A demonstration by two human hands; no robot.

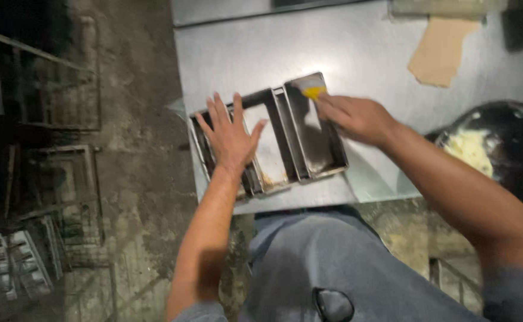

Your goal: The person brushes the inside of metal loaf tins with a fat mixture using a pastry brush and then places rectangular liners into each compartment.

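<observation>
A set of joined rectangular metal baking tins (285, 140) lies near the front edge of a steel table (357, 53). My left hand (230, 134) rests flat on the leftmost tins, fingers spread, pressing them down. My right hand (357, 118) reaches into the rightmost tin and grips a small yellow brush or pad (313, 92) at the tin's far end. The hand is motion-blurred, so the grip is partly hidden.
A dark bowl (512, 128) holding pale yellow grease or butter sits at the table's right. A tan sheet of paper (440, 50) lies at the back right. Metal racks with more tins (17, 262) stand on the rough floor to the left.
</observation>
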